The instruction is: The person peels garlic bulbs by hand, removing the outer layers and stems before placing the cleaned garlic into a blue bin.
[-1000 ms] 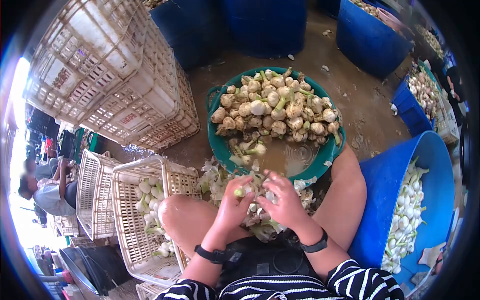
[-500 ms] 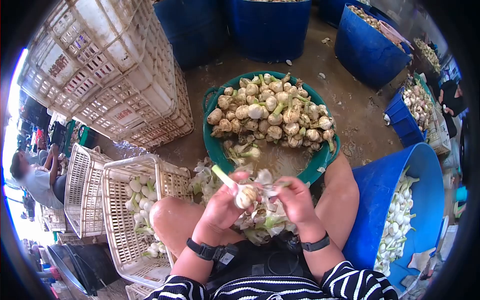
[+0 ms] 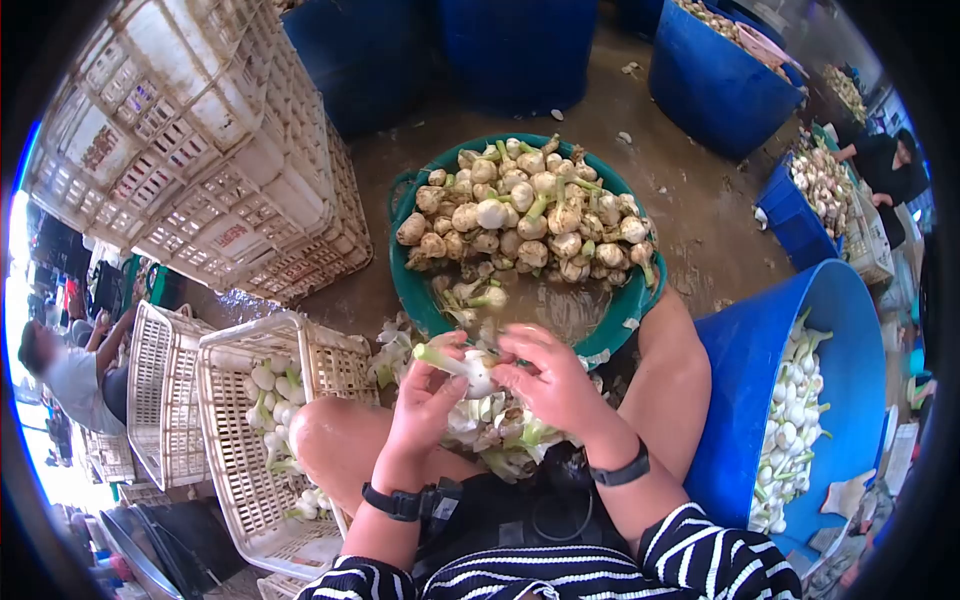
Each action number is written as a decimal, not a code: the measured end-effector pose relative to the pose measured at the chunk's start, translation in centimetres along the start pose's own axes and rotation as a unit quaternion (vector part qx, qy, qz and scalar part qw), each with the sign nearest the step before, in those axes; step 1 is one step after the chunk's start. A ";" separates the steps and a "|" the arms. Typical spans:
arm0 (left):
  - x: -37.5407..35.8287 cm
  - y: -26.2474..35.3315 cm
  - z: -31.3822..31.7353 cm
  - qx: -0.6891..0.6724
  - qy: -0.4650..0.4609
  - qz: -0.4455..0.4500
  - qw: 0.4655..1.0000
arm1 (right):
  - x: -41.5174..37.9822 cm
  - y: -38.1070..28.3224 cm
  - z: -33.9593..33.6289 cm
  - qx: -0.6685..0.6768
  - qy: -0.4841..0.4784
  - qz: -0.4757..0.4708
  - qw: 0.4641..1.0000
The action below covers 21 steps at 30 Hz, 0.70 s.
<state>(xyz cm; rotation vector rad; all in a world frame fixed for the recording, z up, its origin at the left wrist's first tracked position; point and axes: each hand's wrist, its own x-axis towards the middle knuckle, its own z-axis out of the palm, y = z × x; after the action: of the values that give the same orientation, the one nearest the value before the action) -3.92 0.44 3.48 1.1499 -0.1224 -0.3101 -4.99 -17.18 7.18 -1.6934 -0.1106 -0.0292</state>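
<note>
My left hand [image 3: 425, 398] is closed around a garlic bulb [image 3: 480, 376] held above my lap, with its green-white stem [image 3: 436, 358] pointing up and to the left. The side of the bulb facing me looks white and smooth. My right hand [image 3: 550, 380] meets the bulb from the right, thumb and fingers curled against its side. Peeled skins and leaf scraps [image 3: 505, 430] lie in a heap between my legs. Just beyond my hands, a green tub [image 3: 405, 287] holds many dirt-stained bulbs [image 3: 530, 215] and some brownish water.
At my left is a white crate [image 3: 235, 480] with clean bulbs [image 3: 272, 400]; stacked crates [image 3: 240, 160] tower behind it. A tilted blue barrel [image 3: 725, 400] with white bulbs [image 3: 790, 430] stands at my right. More blue tubs [image 3: 710, 85] line the back. Other people [image 3: 80, 375] sit at both sides.
The bulb's near side has gone from brownish, loose-skinned to white. My right hand has moved left, from pulling at skin to against the bulb. The view has shifted slightly.
</note>
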 end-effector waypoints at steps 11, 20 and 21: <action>0.0 0.6 0.5 -0.002 -0.071 -0.037 0.997 | -0.7 1.1 -1.1 -0.237 -0.125 -0.130 0.954; -0.1 1.2 0.3 0.105 -0.008 0.083 0.991 | -2.3 1.8 -0.9 -0.079 0.017 -0.072 0.994; 0.0 1.7 0.4 0.191 -0.040 0.105 0.975 | -1.3 1.5 -1.3 -0.078 0.022 -0.072 0.994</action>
<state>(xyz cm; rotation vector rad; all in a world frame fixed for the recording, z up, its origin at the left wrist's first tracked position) -3.73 0.73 5.19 1.4921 -0.3865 -0.1466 -6.09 -18.75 5.79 -1.8377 -0.2016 -0.1859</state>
